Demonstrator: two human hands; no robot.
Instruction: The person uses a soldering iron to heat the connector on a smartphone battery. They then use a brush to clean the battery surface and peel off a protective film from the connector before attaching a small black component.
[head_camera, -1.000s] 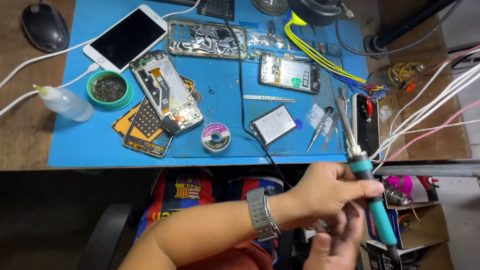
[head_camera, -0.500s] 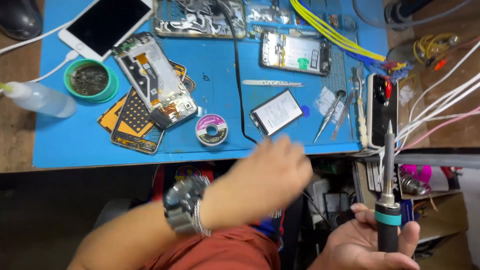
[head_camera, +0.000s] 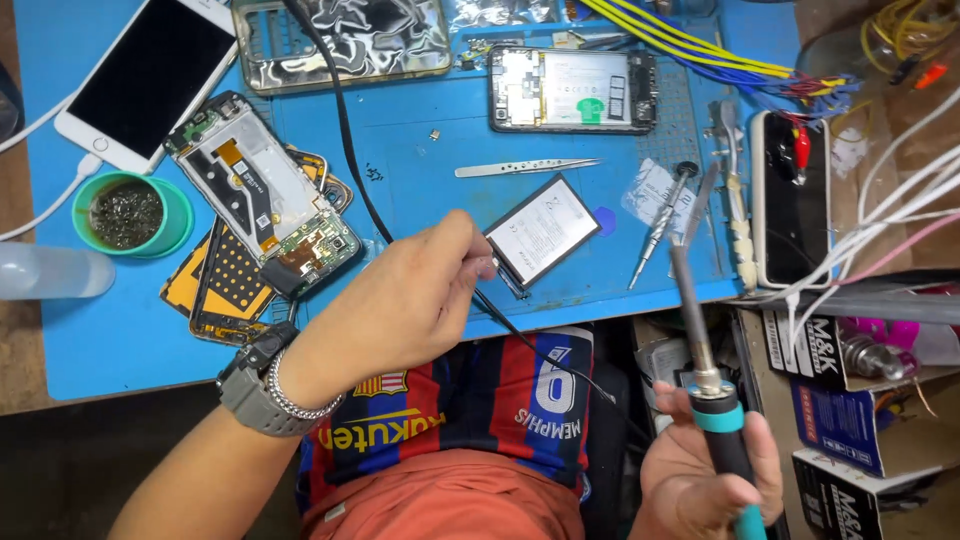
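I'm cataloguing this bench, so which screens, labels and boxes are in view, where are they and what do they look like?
White phone: top left, dark screen.
Black phone: right edge of the blue mat, upright, dark screen, white rim.
Battery: mat centre, flat, white label.
Cardboard boxes: lower right, navy and black, white print.

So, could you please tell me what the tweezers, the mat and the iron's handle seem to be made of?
Tweezers: bare metal, probably steel, judging by the silvery sheen. Mat: likely silicone or rubber, matte blue and lying flat. Iron in the right hand: black handle with a teal band, seemingly plastic or rubber; shaft shiny metal.
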